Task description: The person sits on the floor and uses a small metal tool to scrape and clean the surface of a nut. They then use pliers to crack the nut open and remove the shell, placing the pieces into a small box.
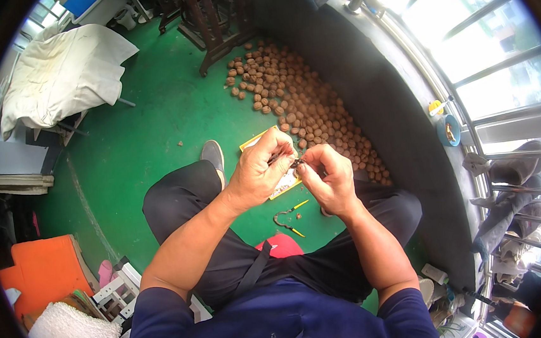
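Both hands meet in front of me, above a yellow-edged box (285,191) on the floor that holds pale bits. My left hand (263,167) is closed around something dark, partly hidden by its fingers. With thumb and index finger my right hand (329,176) pinches a small dark piece (297,163) that lies between the fingertips of both hands; it looks like part of a walnut, but is too small to be sure. Below the hands, a curved metal tool with yellow handle ends (282,223) lies on the green floor. Many walnuts (301,100) are spread beyond the box.
The walnuts lie along a dark curved wall (387,83). A dark wheeled stand (215,40) is at the top. A cloth-covered table (67,70) stands at upper left, an orange box (47,272) at lower left. A blue bowl (448,130) sits on the window ledge.
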A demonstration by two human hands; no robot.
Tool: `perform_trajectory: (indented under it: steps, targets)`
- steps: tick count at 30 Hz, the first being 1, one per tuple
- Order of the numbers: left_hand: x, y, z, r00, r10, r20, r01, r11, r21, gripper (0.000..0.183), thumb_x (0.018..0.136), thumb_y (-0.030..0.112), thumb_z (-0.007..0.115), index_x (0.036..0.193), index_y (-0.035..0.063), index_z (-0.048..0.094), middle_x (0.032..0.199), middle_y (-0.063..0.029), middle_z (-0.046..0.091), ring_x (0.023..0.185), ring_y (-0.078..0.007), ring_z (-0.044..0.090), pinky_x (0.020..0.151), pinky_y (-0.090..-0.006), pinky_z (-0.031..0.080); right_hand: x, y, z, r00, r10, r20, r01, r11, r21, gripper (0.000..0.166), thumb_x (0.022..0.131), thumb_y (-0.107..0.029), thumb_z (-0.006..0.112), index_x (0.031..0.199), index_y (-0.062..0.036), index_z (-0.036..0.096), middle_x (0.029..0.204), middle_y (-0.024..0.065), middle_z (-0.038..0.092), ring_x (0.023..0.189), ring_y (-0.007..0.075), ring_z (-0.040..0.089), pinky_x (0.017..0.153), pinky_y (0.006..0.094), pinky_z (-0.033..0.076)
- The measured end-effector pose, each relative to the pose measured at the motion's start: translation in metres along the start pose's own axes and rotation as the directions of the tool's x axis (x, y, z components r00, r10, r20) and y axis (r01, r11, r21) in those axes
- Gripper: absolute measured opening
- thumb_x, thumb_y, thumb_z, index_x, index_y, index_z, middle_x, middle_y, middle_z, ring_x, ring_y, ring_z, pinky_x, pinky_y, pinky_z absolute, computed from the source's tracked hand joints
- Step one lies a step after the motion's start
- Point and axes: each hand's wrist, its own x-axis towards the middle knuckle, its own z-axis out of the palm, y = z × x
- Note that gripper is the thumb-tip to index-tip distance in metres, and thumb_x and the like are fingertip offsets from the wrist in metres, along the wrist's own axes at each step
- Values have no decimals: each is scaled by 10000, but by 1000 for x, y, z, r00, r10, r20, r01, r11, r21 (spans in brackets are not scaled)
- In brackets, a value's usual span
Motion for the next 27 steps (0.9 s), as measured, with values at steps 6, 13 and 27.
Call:
perform_trajectory:
  steps: [6, 13, 27]
  targets:
    - [2, 8, 6, 991, -130, -26, 126, 985, -117, 144, 978, -77, 606, 1048, 32, 543, 932, 4, 571, 844, -46, 550, 734, -221, 477, -1, 1, 2, 980, 198, 15, -198, 968, 155, 133, 949, -55, 756, 1017, -11, 651, 808, -33, 632, 680, 33, 536, 620, 205, 435]
    - [5, 11, -4, 974, -220, -50, 193, 926, -325, 108, 1021, -23, 579, 1080, 38, 513, 958, -11, 595, 886, -71, 606, 800, -242, 516, 1, 8, -4, 919, 363, 153, -388, 765, 514, 105, 988, -43, 727, 1064, -30, 655, 866, -58, 617, 699, 3, 480, 614, 166, 364]
    - [10, 26, -23, 934, -332, -130, 254, 874, -413, 73, 1053, 83, 609, 1007, 49, 565, 904, 6, 579, 798, -69, 530, 735, -231, 458, 84, -21, -9, 892, 441, 94, -417, 726, 548, 89, 1004, -100, 709, 1029, -27, 666, 738, -34, 580, 564, 39, 459, 498, 207, 352]
